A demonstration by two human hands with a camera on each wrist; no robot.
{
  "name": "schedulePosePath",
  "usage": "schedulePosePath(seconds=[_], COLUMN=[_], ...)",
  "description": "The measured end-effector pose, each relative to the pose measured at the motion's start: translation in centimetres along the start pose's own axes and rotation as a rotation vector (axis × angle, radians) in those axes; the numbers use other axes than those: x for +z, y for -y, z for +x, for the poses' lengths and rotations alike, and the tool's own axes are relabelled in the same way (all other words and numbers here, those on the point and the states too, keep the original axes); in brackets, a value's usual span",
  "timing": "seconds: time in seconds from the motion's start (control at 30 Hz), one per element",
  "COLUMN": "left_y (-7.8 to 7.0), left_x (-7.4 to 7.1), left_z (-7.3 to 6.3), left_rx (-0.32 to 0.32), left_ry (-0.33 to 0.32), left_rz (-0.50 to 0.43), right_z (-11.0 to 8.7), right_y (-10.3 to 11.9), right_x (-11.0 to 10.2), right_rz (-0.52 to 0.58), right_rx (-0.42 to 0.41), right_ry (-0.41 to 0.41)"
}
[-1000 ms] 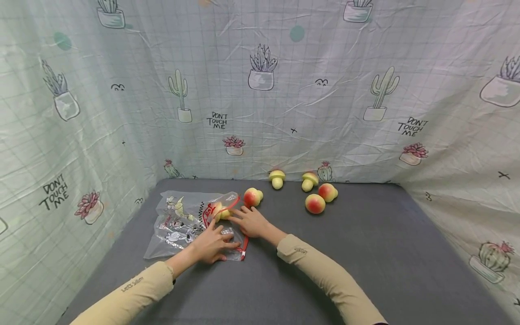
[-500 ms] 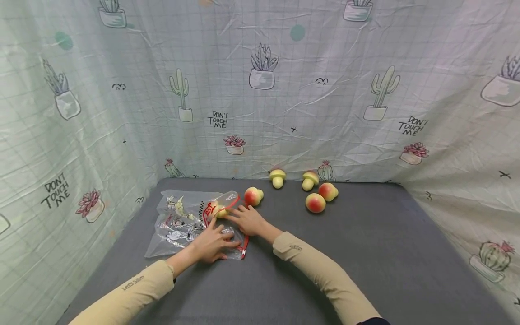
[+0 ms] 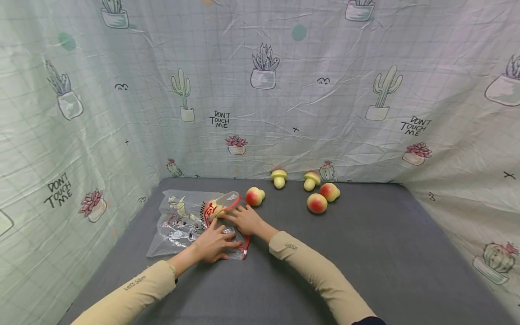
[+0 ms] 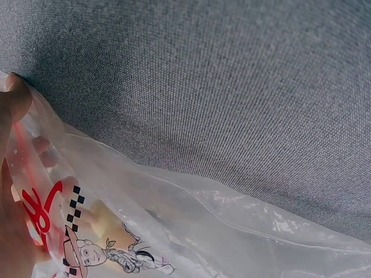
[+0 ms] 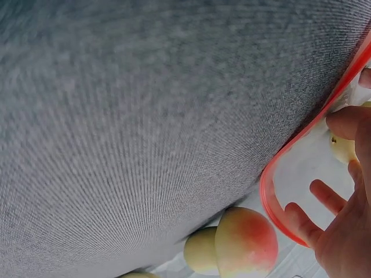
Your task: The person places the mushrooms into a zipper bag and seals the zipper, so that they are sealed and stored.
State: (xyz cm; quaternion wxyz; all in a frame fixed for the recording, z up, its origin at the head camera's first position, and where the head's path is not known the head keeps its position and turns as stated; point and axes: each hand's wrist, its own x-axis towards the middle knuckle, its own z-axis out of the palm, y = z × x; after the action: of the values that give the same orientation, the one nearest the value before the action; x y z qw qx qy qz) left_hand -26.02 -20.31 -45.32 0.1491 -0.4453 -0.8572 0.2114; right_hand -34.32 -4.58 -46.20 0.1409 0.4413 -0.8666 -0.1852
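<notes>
Where fingers [image 5: 329,197] spread, filmy plastic [image 3: 178,223] covers a mushroom [image 5: 341,147] (probably)

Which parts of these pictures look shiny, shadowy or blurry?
Head view: white glints on the printed plastic bag and a soft shadow on the gray tabletop beside the left sleeve; left wrist view: glare patches on the bag, with a yellowish toy mushroom hazy behind its plastic; right wrist view: the tabletop's weave looks soft toward the upper left.

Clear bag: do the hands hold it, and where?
Left hand appears to hold the clear bag by its red-edged mouth; right hand is at the mouth too, grip unclear.
</notes>
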Motion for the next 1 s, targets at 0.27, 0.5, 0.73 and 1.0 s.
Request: schedulePosePath(seconds=[0.27, 0.5, 0.73, 1.0], left_y=[-0.1, -0.2, -0.2, -0.2], left_x=[-0.1, -0.3, 0.1, 0.1], left_z=[0.2, 0.1, 0.1, 0.1], left_rx=[-0.011, -0.01, -0.007, -0.006], left_ry=[0.032, 0.018, -0.001, 0.026], left_rz=[0.008, 0.019, 0.025, 0.019], right_z=[-0.1, -0.8, -1.9, -3.9], right_y=[-0.5, -0.8, -1.2, -2.0], right_x=[0.1, -0.2, -0.9, -0.9], right_rz=[0.014, 0.032, 0.061, 0.121], right_rx=[-0.001, -0.011, -0.033, -0.035], right_ry=[0.017, -0.026, -0.042, -0.109])
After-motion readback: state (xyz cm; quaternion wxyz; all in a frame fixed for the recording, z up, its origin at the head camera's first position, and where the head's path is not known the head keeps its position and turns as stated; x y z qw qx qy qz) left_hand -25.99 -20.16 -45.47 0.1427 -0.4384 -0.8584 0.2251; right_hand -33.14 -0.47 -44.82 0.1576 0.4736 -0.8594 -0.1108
